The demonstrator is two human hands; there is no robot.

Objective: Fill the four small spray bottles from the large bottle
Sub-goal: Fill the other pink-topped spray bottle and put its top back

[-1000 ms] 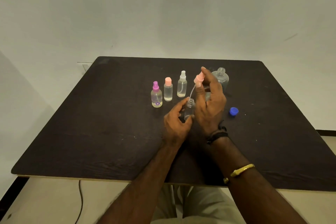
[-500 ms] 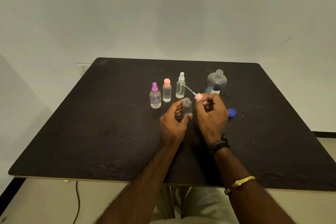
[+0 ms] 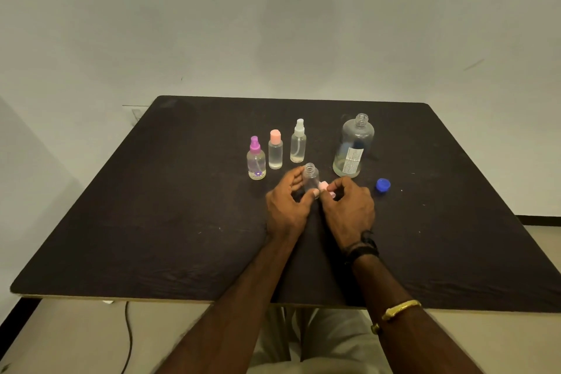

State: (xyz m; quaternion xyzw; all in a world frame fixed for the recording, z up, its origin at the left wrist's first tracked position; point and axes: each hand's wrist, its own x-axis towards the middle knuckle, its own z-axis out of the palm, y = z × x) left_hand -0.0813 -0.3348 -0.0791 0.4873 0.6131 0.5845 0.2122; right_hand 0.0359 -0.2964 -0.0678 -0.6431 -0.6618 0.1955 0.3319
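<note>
Nearest me on the dark table [image 3: 151, 222], the left hand [image 3: 287, 209] curls thumb and fingers round the uncapped bottle [image 3: 311, 179], which stands upright. At its 4 o'clock the right hand [image 3: 349, 209] pinches the pink sprayer [image 3: 324, 187] just beside the bottle's base. A blue cap [image 3: 382, 185] lies alone at the bottle's 3 o'clock, the large bottle [image 3: 353, 147] stands open-necked farther back at 1 o'clock, and behind stand the white-topped bottle [image 3: 298, 143] at 12, the pink-topped bottle [image 3: 275, 150] at 11 and the purple-topped bottle [image 3: 256, 161] at 10 o'clock.
</note>
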